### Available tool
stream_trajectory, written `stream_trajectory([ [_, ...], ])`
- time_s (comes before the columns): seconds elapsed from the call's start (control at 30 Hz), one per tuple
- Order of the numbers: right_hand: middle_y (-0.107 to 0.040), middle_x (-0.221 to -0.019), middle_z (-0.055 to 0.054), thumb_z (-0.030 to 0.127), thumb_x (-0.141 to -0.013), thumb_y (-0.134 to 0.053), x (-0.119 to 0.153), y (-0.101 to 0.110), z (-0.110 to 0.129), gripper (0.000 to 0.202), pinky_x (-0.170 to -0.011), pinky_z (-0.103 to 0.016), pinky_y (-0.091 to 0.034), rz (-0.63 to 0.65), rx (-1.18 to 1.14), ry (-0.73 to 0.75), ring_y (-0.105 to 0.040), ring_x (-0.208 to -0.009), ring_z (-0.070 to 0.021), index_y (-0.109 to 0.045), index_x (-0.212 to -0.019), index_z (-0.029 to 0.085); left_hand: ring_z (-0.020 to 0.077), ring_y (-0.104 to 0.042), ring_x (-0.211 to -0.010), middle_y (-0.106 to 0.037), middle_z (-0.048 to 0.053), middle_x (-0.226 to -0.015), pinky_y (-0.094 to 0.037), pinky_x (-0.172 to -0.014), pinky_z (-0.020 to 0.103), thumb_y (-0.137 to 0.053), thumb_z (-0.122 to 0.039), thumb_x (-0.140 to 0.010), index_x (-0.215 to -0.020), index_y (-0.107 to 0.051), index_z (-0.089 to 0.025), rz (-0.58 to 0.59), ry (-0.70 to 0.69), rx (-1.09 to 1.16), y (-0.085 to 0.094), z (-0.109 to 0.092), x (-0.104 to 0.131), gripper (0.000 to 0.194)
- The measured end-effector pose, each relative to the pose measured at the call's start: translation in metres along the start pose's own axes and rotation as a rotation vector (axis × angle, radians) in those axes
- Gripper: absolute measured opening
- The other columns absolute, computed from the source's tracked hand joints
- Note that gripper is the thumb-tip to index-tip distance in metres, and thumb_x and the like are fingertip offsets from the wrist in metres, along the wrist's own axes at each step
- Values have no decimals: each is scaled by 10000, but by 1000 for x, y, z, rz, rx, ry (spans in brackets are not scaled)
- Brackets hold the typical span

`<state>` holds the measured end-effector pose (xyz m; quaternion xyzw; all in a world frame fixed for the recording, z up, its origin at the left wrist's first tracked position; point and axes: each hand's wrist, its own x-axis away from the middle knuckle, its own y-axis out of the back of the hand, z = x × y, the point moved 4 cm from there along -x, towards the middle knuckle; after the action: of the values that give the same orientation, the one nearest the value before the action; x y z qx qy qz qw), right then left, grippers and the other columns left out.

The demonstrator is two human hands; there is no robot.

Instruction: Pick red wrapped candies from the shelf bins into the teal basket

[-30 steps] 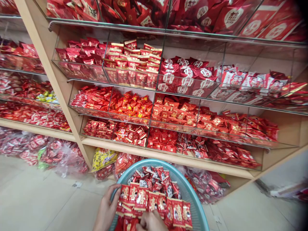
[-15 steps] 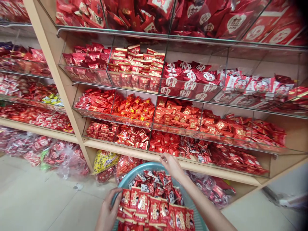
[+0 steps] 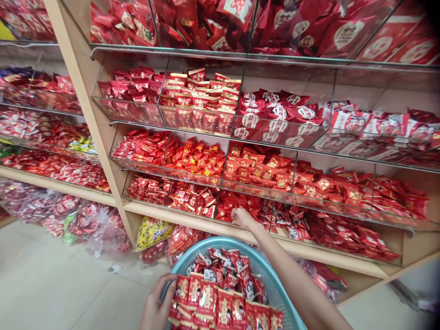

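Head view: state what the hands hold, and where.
The left hand holds the blue basket by its left rim. Whether the right hand, at the bottom shelf, holds anything cannot be told.

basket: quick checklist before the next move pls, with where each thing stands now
1. Left hand on the basket rim: ok, fingers curl over it.
2. Right hand at the lowest shelf: ok, by the red packets there.
3. Right hand holding anything: cannot tell, its grasp is unclear.
4. Whole basket in view: not ok, its near side is cut off by the picture's bottom edge.
5. Basket supported from below: cannot tell, underside unseen.
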<state>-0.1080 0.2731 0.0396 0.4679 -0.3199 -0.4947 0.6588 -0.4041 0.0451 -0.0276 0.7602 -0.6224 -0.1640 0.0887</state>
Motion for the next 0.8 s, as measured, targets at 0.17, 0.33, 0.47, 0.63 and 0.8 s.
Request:
stream_trajectory([
  [0.17, -609, -754, 12, 288, -837, -583, -2, -8, -1, 158, -659, -285, -481, -28, -64, 48, -569, -674, -107, -597, -801, 135, 264, -610, -938, -654, 83, -972, -477, -856, 358, -506, -524, -791, -946, -607, -185, -6, 15, -1, 1, -1, 1, 386],
  [0.33, -627, -715, -20, 144, -775, -569, 3, -6, 6, 110, -662, -258, -415, -147, -172, 114, -550, -666, -125, -619, -680, 167, 262, -613, -942, -660, 80, -978, -476, -864, 354, -512, -514, -791, -948, -608, -185, -8, 29, 12, 1, -1, 2, 377],
  [0.47, -641, -735, -35, 189, -771, -535, 10, -2, 9, 137, -665, -263, -399, -240, -286, 116, -557, -679, -151, -624, -667, 188, 252, -613, -950, -662, 67, -989, -477, -864, 340, -517, -486, -802, -970, -610, -194, 1, 24, 3, 1, 0, 2, 350],
  [0.63, -637, -652, -32, 333, -773, -519, 19, 1, 1, 214, -627, -275, -423, -321, -484, 50, -559, -620, -158, -596, -639, 186, 258, -621, -922, -671, 76, -974, -492, -837, 349, -519, -513, -786, -939, -622, -189, -22, 17, -14, 2, 0, 1, 373],
  [0.8, -643, -646, -46, 584, -735, -510, 33, 2, -8, 411, -576, -295, -479, -387, -706, -47, -604, -634, -183, -574, -667, 183, 264, -615, -948, -672, 76, -1004, -491, -846, 361, -526, -500, -789, -938, -631, -197, -16, 11, -8, 2, -1, 0, 354],
])
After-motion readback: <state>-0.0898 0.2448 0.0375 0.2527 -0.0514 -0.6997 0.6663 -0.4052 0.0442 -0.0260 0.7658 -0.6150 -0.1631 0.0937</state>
